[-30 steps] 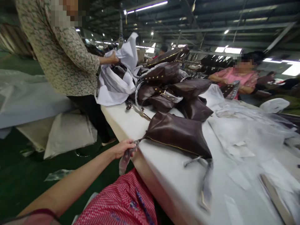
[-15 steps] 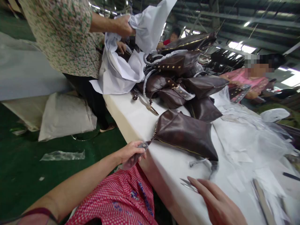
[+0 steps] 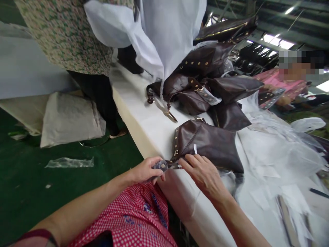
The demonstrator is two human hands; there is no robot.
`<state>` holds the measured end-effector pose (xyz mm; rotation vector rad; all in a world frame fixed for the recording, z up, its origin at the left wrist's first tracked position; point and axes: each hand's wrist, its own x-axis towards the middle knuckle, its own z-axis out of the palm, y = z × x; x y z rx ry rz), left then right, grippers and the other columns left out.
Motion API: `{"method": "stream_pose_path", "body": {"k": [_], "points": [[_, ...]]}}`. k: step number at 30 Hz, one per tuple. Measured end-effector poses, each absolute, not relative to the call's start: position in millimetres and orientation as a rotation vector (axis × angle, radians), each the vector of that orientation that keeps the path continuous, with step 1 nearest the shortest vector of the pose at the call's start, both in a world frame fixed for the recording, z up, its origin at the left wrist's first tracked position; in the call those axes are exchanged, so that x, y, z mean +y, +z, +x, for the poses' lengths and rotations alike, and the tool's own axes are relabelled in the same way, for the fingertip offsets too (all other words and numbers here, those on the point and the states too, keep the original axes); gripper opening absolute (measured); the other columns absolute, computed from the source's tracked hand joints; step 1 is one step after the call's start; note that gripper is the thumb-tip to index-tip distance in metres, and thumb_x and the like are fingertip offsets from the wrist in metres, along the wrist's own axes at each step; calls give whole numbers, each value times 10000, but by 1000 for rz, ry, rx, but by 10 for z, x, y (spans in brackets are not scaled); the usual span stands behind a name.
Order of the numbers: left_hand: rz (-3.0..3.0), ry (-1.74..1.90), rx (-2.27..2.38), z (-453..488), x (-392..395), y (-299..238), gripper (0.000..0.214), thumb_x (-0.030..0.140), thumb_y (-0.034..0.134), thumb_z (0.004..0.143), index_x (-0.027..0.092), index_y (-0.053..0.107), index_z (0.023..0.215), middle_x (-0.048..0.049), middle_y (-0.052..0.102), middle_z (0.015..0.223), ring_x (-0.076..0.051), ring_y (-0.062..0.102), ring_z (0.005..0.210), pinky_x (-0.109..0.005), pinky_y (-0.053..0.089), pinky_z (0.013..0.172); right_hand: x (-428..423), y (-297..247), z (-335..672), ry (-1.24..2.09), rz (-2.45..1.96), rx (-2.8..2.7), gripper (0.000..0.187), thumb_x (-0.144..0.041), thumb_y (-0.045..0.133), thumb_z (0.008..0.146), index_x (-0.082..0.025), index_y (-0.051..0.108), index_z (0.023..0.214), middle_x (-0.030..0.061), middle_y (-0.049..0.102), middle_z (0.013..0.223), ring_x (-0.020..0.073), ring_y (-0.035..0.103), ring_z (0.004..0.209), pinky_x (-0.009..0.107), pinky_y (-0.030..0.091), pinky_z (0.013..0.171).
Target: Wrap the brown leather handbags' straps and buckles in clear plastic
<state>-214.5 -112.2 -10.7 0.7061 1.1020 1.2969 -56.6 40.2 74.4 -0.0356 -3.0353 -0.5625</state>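
A dark brown leather handbag [image 3: 208, 144] lies on its side at the near edge of the white table. My left hand [image 3: 150, 170] is closed round its studded strap [image 3: 161, 166], which is wrapped in clear plastic. My right hand [image 3: 202, 169] is closed on a pair of small scissors [image 3: 177, 166]. Their blades point left at the strap, close to my left fingers; the handles are hidden under my palm. A small white strip [image 3: 195, 149] shows against the bag just above my right fingers.
More brown handbags [image 3: 195, 99] are piled farther up the table [image 3: 154, 127]. A co-worker in a floral top [image 3: 69, 37] handles large white sheets [image 3: 169, 31] at the far left. Crumpled clear plastic [image 3: 280, 147] covers the right side. A pale sack [image 3: 73, 120] sits on the green floor.
My right hand has moved up and left with the scissors, from the table's near side to the strap. My left hand keeps its hold. The co-worker's white sheets have shifted and spread out.
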Motion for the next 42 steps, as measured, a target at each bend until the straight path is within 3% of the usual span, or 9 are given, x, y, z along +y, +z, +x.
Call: {"method": "stream_pose_path", "body": {"k": [16,23,42], "points": [[723,1213,1007,-2269,-1096,-14,240,214,603,713,139,520,926,-25,679,677,-60,486,410,-163,331,393,344,631,-564,-380,148,-3127,118,-155,540,918,-213,560,818,23,542,798,179,451,698,310,292,619],[807,1203,1096,-2226,-1114,-20,244,187,570,720,141,522,955,-19,682,697,-59,497,421,-147,333,378,406,851,-493,-604,-64,-3026,80,-157,554,904,-220,589,871,35,562,827,192,423,711,330,254,631],[883,1157,1092,-2165,-1118,65,147,154,553,729,157,496,865,-11,678,692,-60,504,435,-156,380,405,389,895,-580,-606,-30,-3056,105,-152,616,863,-227,565,809,18,535,793,196,424,706,328,246,624]]}}
